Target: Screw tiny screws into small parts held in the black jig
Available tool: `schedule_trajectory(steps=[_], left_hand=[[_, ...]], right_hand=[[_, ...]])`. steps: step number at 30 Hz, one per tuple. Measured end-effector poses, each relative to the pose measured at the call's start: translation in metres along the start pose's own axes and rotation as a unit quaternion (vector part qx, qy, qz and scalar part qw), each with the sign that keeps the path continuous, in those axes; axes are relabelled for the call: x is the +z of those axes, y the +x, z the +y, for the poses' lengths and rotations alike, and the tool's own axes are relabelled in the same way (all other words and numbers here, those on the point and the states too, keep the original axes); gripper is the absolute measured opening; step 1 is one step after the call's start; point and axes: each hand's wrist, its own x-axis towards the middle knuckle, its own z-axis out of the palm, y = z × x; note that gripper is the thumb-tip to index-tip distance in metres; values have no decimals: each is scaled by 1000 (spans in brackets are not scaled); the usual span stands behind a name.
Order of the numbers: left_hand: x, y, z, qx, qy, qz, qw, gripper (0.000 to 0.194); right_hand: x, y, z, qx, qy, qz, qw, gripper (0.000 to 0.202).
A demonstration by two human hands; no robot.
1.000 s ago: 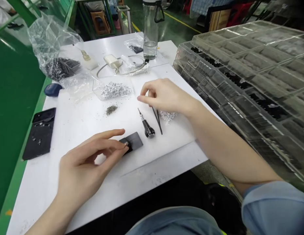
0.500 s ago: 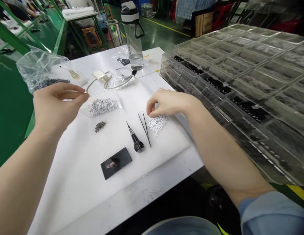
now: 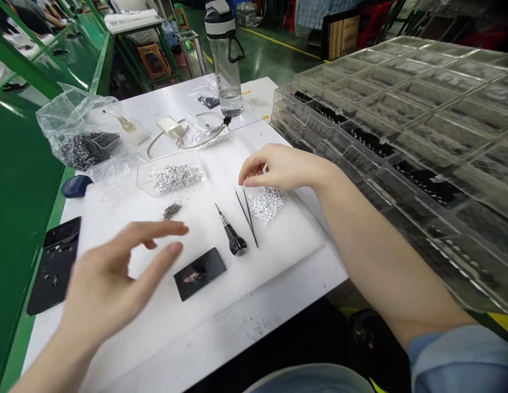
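Cloth of a pale blue sleeve (image 3: pixel 462 360) fills the lower right corner, nearest of all. The left hand (image 3: pixel 110 275), blurred, is raised above the table with thumb and fingers spread apart, its grip released and nothing between them. Just to its right a black rectangular block (image 3: pixel 208 269) lies flat and slightly askew on a white sheet (image 3: pixel 282 245); its top is smooth and glossy, with a small red and whitish patch (print or reflection, I cannot tell). A precision screwdriver (image 3: pixel 234 238) rests beyond it, its ribbed black handle toward the wearer and its slim metal shaft pointing away. Beside this lie thin dark tweezers (image 3: pixel 252 232), their arms parted and tips facing the right hand (image 3: pixel 278 166). That hand hovers above a heap of tiny white pieces (image 3: pixel 268 206), thumb and fingers drawn close together; whether they pinch anything, I cannot tell. Farther off sit a small mound of brownish-grey grains (image 3: pixel 172 210), a clear tray (image 3: pixel 144 184) of black-and-white bits, and a transparent water bottle (image 3: pixel 225 76).
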Motion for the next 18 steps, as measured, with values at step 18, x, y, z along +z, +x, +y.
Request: schedule_trajectory(steps=[18], left_hand=[[34, -30, -30, -37, -197, -92, 975, 23]], right_hand=[[2, 0, 3, 64, 36, 11, 997, 11]])
